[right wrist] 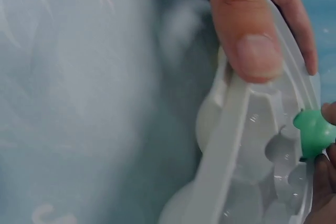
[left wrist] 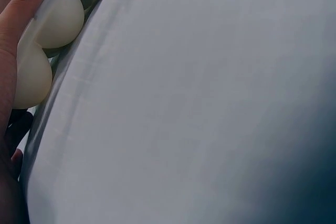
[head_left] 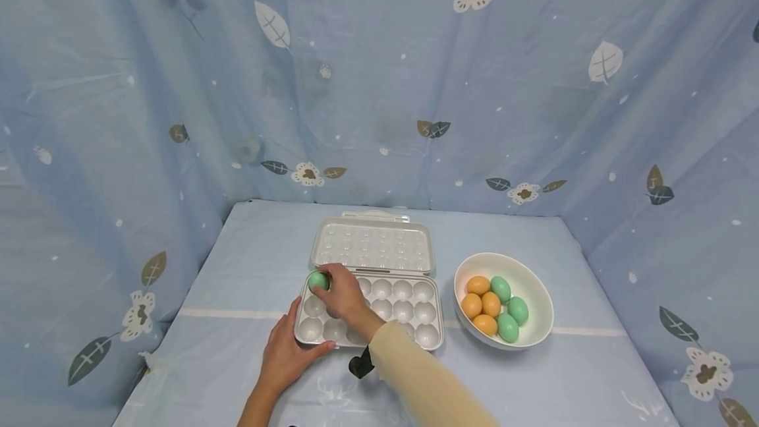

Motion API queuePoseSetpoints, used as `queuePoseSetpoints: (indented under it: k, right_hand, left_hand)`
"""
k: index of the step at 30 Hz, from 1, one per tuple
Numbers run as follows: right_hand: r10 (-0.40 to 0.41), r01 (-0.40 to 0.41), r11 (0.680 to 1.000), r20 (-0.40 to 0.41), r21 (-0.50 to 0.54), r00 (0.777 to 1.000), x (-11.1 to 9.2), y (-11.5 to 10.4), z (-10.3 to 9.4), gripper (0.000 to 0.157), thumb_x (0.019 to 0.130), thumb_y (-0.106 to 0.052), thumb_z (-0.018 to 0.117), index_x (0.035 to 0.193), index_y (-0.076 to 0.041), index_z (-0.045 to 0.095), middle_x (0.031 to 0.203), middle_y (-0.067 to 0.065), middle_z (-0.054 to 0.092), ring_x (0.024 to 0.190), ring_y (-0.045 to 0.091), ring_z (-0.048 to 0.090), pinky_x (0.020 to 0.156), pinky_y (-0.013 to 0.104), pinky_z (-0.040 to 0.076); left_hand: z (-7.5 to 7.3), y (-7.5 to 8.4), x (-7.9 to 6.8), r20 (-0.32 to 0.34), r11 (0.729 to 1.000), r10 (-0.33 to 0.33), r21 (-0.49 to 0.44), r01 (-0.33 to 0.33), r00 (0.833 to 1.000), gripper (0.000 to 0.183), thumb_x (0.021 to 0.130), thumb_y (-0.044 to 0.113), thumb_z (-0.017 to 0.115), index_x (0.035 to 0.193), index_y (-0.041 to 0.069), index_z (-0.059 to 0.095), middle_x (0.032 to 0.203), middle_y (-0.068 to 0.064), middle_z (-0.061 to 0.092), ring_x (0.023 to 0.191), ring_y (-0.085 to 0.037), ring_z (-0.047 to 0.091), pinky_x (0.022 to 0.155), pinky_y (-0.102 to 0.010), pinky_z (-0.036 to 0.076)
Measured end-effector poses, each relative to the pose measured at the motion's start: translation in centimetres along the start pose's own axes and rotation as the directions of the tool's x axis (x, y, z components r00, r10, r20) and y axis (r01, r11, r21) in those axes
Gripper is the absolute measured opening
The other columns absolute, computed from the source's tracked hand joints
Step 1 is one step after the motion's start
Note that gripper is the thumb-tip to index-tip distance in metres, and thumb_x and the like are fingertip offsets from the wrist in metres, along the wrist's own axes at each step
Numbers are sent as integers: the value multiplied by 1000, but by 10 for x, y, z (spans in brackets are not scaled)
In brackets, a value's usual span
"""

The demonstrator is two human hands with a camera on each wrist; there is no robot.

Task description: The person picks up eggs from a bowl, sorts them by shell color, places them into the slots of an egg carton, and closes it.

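Observation:
In the head view, a white egg tray (head_left: 440, 315) with rows of round hollows lies on the table, its lid (head_left: 373, 246) folded back behind it. My right hand (head_left: 346, 292) pinches a green egg (head_left: 318, 281) at the far-left hollow. The right wrist view also shows that green egg (right wrist: 313, 135) between fingertips at the tray's edge. At the near-left corner my left hand (head_left: 287, 356) holds the tray, thumb on the front rim and fingers along the left side. The left wrist view shows its thumb (left wrist: 23, 6) against the rim. My right forearm covers some hollows.
Right of the tray stands a white bowl (head_left: 544, 295) with several orange eggs (head_left: 478, 285) and a few green eggs (head_left: 518, 310). A light blue cloth (head_left: 249, 249) covers the table. Patterned curtains (head_left: 379, 84) hang at the back and both sides.

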State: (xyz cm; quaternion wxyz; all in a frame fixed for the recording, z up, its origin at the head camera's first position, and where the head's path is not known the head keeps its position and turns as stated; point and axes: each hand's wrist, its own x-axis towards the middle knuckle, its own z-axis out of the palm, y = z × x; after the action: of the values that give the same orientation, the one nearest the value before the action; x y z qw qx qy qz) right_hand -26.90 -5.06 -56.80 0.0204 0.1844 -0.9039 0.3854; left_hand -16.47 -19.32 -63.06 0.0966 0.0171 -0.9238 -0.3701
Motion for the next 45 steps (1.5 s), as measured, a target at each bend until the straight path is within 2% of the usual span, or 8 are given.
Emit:
queuePoseSetpoints:
  k: [8, 13, 18, 23, 29, 33, 39, 45]
  right_hand:
    - [-31, 31, 995, -8, 98, 1000, 2, 12, -19, 43, 97, -21, 73, 137, -12, 63, 133, 7, 66, 122, 22, 65, 102, 31, 55]
    - [-59, 67, 979, -46, 192, 997, 3, 19, -33, 44, 96, -17, 73, 138, -7, 62, 137, 11, 64, 126, 26, 62, 107, 33, 53]
    - [-89, 108, 969, -93, 224, 992, 5, 25, -52, 44, 96, -15, 73, 137, -3, 62, 137, 14, 64, 128, 29, 62, 109, 35, 53]
    - [-62, 98, 958, -137, 269, 989, 8, 33, -74, 45, 96, -15, 73, 138, -3, 61, 138, 14, 63, 130, 30, 60, 110, 37, 51]
    - [12, 67, 915, -194, 398, 981, 4, 49, -102, 46, 96, -14, 75, 138, -3, 60, 140, 17, 62, 132, 34, 58, 113, 41, 49]
    - [59, 44, 894, -214, 446, 975, -5, 63, -123, 46, 96, -13, 75, 138, -2, 60, 140, 20, 60, 133, 36, 57, 114, 46, 47]
    - [113, 1, 895, -230, 445, 967, -20, 85, -151, 48, 97, -15, 74, 140, -3, 58, 142, 18, 58, 135, 33, 55, 116, 43, 46]
    - [156, -41, 903, -240, 427, 958, -33, 101, -176, 49, 98, -20, 74, 142, -5, 57, 144, 14, 57, 137, 31, 53, 118, 42, 44]
  left_hand:
    - [2, 2, -1, 13, 1000, -17, 8, 17, 1000, 125, 67, 67, 88, 162, 15, 26, 150, -20, 54, 135, -43, 50, 109, -66, 40]
    - [2, 3, -2, 23, 1000, -23, -5, 23, 999, 125, 67, 67, 88, 163, 17, 26, 151, -19, 54, 136, -44, 50, 110, -66, 40]
    - [2, 4, 0, 45, 999, -28, -15, 29, 999, 124, 69, 69, 86, 164, 20, 23, 153, -17, 51, 139, -43, 47, 113, -67, 37]
    - [0, 5, 2, 47, 999, -30, -16, 31, 998, 124, 69, 69, 85, 164, 20, 22, 154, -19, 51, 141, -45, 45, 115, -67, 35]
    - [-1, 5, 3, 44, 999, -33, -24, 34, 999, 124, 69, 69, 86, 164, 20, 22, 155, -20, 50, 143, -47, 42, 116, -68, 33]
    - [-1, 6, 0, 42, 999, -35, -27, 37, 999, 124, 69, 68, 86, 164, 19, 23, 155, -21, 49, 144, -48, 41, 116, -68, 33]
    - [-2, 6, -3, 25, 999, -23, -35, 24, 999, 123, 68, 67, 87, 163, 19, 24, 153, -21, 51, 143, -50, 41, 113, -70, 34]
    - [-1, 2, -3, -3, 999, -5, -34, 5, 1000, 123, 68, 65, 88, 163, 19, 26, 151, -21, 53, 143, -47, 43, 115, -67, 34]
